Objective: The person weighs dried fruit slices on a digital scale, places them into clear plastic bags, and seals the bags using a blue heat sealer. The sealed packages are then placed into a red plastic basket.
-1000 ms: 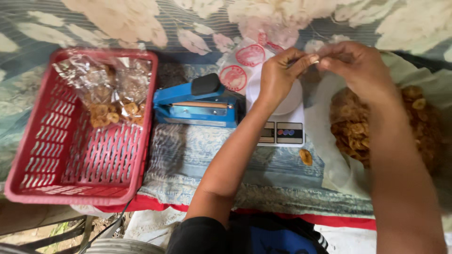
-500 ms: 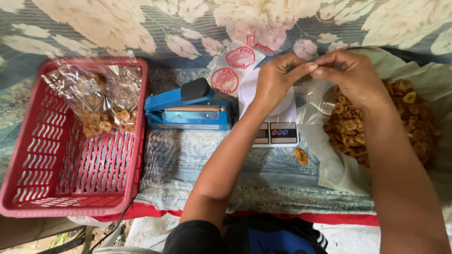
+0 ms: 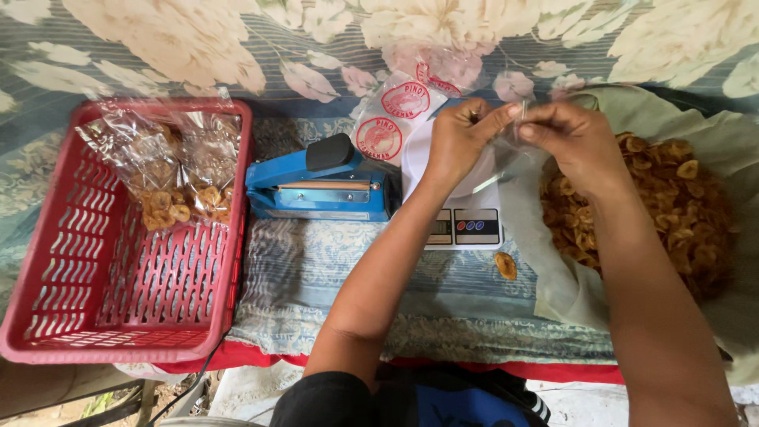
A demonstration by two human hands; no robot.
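Cloth: flowered cloth (image 3: 332, 269) carries everything.
Basket: red basket (image 3: 118, 261), left edge, holds filled packets.
Chips: heap (image 3: 656, 205), right edge.
Sealer: blue sealer (image 3: 316, 186), centre.
Bag: clear bag (image 3: 506, 162) over white scale (image 3: 462, 225); seems light, limp, slippery; take hold at the mouth.
Hands: left hand (image 3: 458, 138) and right hand (image 3: 573, 138) both pinch its top edge.

One red basket (image 3: 118, 300) with two filled bags (image 3: 170, 170). One blue sealer (image 3: 316, 186), one scale (image 3: 462, 225). One loose chip (image 3: 505, 266).
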